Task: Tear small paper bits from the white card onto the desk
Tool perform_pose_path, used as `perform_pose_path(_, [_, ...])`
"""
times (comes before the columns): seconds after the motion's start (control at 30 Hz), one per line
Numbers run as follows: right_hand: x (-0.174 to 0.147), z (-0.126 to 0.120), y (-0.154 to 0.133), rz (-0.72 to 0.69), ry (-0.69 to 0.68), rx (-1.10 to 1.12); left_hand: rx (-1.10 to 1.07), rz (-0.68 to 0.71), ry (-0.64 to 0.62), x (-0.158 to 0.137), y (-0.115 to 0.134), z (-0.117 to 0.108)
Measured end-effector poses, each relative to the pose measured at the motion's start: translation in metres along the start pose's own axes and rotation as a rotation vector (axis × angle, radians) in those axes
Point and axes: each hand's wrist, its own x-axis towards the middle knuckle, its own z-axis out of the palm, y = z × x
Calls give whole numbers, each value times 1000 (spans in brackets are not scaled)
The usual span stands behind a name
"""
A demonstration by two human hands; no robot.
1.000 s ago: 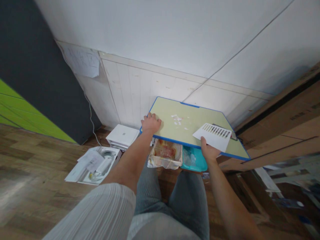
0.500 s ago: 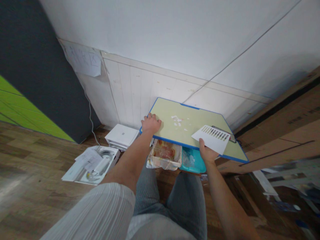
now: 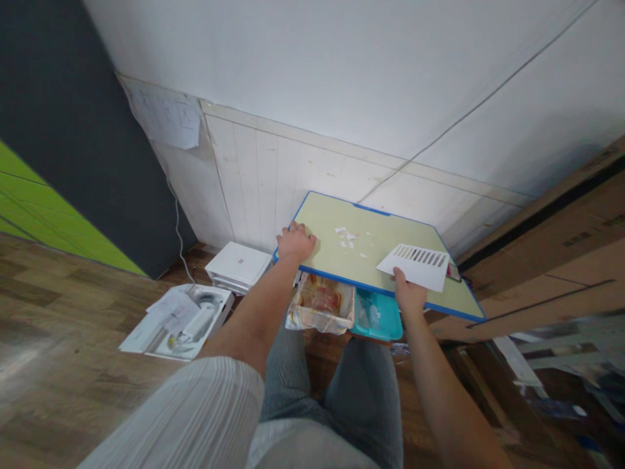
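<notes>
A small pale-yellow table [image 3: 385, 228] with a blue rim stands against the wall. My left hand [image 3: 295, 243] rests on its left end, fingers spread over the top near the edge, with nothing held. In my right hand [image 3: 409, 296] is a white sheet of paper [image 3: 418, 276] with a row of narrow slots cut along its far side, the thumb on top and the other fingers hidden below. The sheet is above the table's right part. Small white paper scraps [image 3: 346, 236] lie loose on the tabletop between my hands.
Below the table's front edge are a lined bin [image 3: 319, 320] and a turquoise basket [image 3: 385, 331] with pale bits inside. A dark phone-like object [image 3: 454, 272] lies partly under the sheet. White boxes [image 3: 239, 264] sit at left, large cardboard boxes [image 3: 561, 280] at right.
The sheet in my right hand has shifted and turned slightly, and it now covers more of the dark object behind it. My left hand has stayed in place.
</notes>
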Motion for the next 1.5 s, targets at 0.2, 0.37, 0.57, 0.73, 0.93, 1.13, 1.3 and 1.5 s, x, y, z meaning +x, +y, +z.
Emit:
perform_pose_path(0.2, [2, 17, -31, 86, -49, 201, 8, -5, 4, 1, 0, 1])
perform_pose_path(0.37, [31, -3, -49, 84, -12, 90, -2, 0, 7, 1, 0, 2])
perform_pose_path(0.57, [39, -12, -65, 14, -194, -200, -24, -1, 17, 1, 1, 3])
perform_pose_path(0.73, [9, 6, -76, -49, -337, -331, -21, 5, 14, 1, 1, 3])
perform_pose_path(0.93, [3, 15, -77, -74, -370, -326, -23, -8, 9, 0, 2, 1])
perform_pose_path(1.13, [2, 20, -65, -51, -337, -188, -20, -3, 12, 0, 2, 0])
perform_pose_path(1.3, [6, 8, -50, 13, -245, -110, -18, -1, 6, 1, 1, -1])
perform_pose_path(1.5, [25, -55, -24, 105, -67, -288, -22, 6, 5, 1, 2, 0])
